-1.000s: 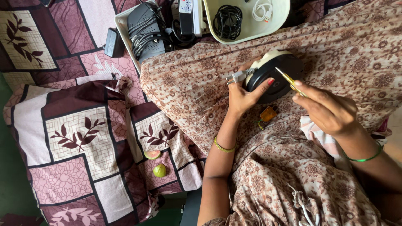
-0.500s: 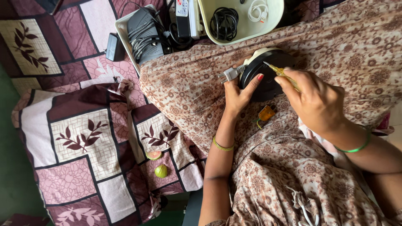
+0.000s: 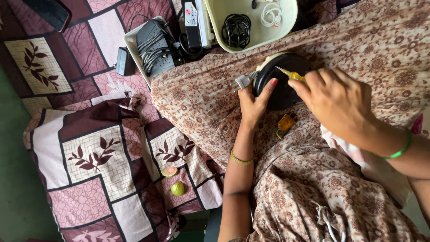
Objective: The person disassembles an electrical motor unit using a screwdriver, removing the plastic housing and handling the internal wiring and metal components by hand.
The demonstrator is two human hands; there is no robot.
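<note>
A round black device with a cream rim (image 3: 282,76) rests on my lap, which is covered in brown floral cloth. My left hand (image 3: 254,102) grips its left edge, thumb on top. A grey two-pin plug (image 3: 243,81) sticks out just left of that hand. My right hand (image 3: 333,101) holds a yellow-handled screwdriver (image 3: 292,75), with its tip against the device's top face. A small orange part (image 3: 285,122) lies on the cloth below the device.
A pale green tub (image 3: 286,20) with coiled black and white cables sits at the top. Left of it a white tray (image 3: 134,49) holds a black box and wires. A cut green fruit (image 3: 174,181) lies on the patchwork bedspread.
My right hand has moved left and closer over the device, bringing the screwdriver tip down onto its face. The view has shifted slightly. My left hand keeps its grip.
</note>
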